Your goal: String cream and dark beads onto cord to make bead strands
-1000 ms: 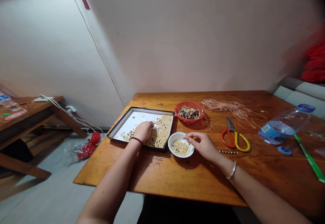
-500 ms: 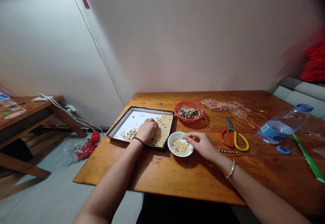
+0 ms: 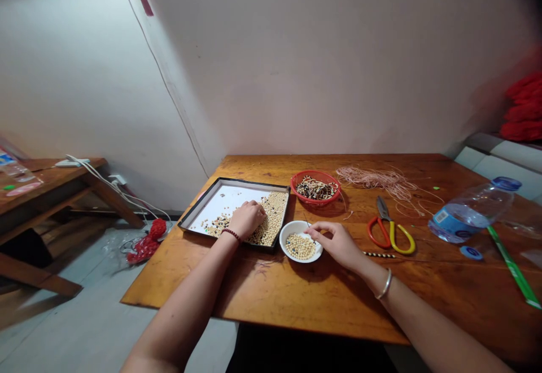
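My left hand [image 3: 248, 219] reaches into a shallow black-rimmed tray [image 3: 226, 192] with a white bottom. Its fingers are curled down among loose cream and dark beads [image 3: 271, 223], and the fingertips are hidden. Just to the right, a small white bowl [image 3: 315, 257] contains more cream beads and a few dark ones. Over its right rim, my right hand [image 3: 336, 240] pinches a thin dark needle [image 3: 306, 219], whose tip points up and left. A short row of black and cream beads [image 3: 380, 255] lies on the table beside my right wrist.
Behind the bowl stands a red basket [image 3: 315, 199] of strung beads. Pale cord [image 3: 375, 180] lies tangled at the back. Red-and-yellow-handled scissors [image 3: 390, 229], a tilted water bottle [image 3: 468, 215], its blue cap [image 3: 471, 253] and a green strip [image 3: 512, 266] are on the right.
The fingers of my left hand have shifted slightly and curl more closely over the beads. My right hand keeps its place at the bowl's rim.
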`<state>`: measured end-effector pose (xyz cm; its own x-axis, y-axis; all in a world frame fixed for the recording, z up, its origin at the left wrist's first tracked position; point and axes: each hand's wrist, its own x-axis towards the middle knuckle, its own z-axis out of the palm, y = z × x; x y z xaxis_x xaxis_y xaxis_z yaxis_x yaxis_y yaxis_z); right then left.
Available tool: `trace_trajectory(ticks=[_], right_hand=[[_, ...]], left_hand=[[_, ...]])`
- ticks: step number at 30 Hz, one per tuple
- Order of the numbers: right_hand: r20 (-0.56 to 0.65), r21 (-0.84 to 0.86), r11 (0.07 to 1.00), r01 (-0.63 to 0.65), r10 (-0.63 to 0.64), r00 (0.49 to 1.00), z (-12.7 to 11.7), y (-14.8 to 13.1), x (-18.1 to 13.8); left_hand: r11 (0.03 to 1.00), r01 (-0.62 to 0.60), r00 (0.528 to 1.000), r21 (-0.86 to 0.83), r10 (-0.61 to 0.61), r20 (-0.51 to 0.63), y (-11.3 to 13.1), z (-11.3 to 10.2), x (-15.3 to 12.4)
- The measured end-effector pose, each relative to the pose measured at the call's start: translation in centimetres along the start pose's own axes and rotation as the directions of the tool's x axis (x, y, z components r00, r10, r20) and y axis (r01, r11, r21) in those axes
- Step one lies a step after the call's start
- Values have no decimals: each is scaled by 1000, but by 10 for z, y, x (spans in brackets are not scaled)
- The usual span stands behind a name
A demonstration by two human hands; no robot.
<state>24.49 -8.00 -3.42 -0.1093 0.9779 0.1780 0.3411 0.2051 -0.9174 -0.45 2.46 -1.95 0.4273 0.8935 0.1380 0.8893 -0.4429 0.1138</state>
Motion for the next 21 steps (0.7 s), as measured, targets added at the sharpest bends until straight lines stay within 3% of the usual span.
trace_trajectory(ticks=[8, 13, 15, 17, 21], right_hand=[[4, -11, 1000, -5, 5, 1000, 0, 3, 1], [10, -10, 1000, -7, 7, 1000, 1, 1, 1], [29, -9, 1000, 13, -13, 999, 2, -1, 1], [70, -5, 999, 48, -47, 996, 3, -3, -1], [159, 21, 997, 73, -76, 984, 3, -6, -3]], left_hand=[[993, -39, 997, -112, 32, -64, 3, 0, 0], [952, -110, 993, -286, 92, -74, 16, -7, -2], [854, -158, 986, -496, 161, -38, 26, -9, -4], [684, -156, 976, -713, 218, -5, 35, -10, -8], [463, -100, 959, -881, 280, 39, 49, -10, -14]])
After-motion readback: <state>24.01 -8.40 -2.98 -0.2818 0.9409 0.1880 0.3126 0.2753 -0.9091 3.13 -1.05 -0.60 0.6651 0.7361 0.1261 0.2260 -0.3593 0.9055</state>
